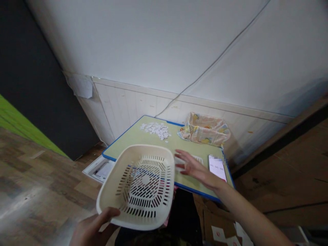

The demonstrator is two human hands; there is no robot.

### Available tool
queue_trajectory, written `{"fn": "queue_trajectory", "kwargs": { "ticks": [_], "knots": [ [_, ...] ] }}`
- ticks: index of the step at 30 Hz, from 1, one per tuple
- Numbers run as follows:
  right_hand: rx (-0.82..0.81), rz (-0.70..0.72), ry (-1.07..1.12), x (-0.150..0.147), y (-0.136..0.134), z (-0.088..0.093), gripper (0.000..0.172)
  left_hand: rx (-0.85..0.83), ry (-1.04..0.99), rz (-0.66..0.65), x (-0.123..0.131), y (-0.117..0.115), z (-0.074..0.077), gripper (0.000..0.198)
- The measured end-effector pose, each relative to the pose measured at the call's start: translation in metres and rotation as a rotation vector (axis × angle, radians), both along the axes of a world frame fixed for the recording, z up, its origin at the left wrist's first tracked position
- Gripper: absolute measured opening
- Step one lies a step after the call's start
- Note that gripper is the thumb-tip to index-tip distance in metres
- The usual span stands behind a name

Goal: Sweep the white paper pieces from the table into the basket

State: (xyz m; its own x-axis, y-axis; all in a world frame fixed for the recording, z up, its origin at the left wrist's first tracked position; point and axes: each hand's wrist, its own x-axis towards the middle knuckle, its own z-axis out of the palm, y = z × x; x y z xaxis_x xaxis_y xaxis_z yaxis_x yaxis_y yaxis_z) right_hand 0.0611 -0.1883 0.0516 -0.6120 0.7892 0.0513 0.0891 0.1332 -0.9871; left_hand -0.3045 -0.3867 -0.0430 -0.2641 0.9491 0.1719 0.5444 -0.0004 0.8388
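Note:
My left hand [91, 228] grips the near rim of a cream slotted plastic basket [112, 177], tilted so its inside faces me, held over the near edge of a small green table with blue edging [128, 138]. My right hand [191, 167] reaches over the table with fingers stretched out and slightly apart, touching a white object [198, 159] that lies partly hidden beneath them. A pile of small white paper pieces [156, 130] lies at the table's far side.
A phone [217, 168] with a lit screen lies on the table's right end. A patterned cloth bag [205, 130] sits at the far right corner by the wall. A white flat box [98, 169] lies on the wooden floor left of the table.

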Motion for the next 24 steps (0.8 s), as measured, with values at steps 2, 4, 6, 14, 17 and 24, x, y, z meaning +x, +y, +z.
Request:
{"fn": "queue_trajectory", "kwargs": {
  "ticks": [2, 4, 6, 14, 17, 24],
  "knots": [
    [-0.122, 0.036, 0.106, -0.030, -0.027, -0.011, 0.072, -0.049, -0.021, -0.052, 0.011, -0.001, 0.004, 0.012],
    [-0.154, -0.124, 0.184, -0.046, -0.038, -0.024, 0.062, -0.045, -0.019, -0.060, 0.021, -0.006, 0.006, 0.012],
    [-0.128, -0.261, 0.206, -0.052, -0.040, -0.036, 0.058, 0.008, -0.022, -0.019, 0.030, -0.013, 0.008, 0.020],
    [-0.075, -0.398, 0.196, -0.079, -0.058, -0.066, 0.061, 0.191, -0.724, 0.500, 0.037, -0.012, 0.005, 0.077],
    [-0.004, -0.389, 0.151, -0.097, -0.072, -0.078, 0.059, -0.004, -1.004, 0.422, 0.041, -0.011, 0.002, 0.072],
    [0.254, -0.233, -0.255, -0.046, -0.031, -0.051, 0.056, -0.149, -1.272, 0.423, 0.043, -0.020, -0.017, 0.053]
  ]
}}
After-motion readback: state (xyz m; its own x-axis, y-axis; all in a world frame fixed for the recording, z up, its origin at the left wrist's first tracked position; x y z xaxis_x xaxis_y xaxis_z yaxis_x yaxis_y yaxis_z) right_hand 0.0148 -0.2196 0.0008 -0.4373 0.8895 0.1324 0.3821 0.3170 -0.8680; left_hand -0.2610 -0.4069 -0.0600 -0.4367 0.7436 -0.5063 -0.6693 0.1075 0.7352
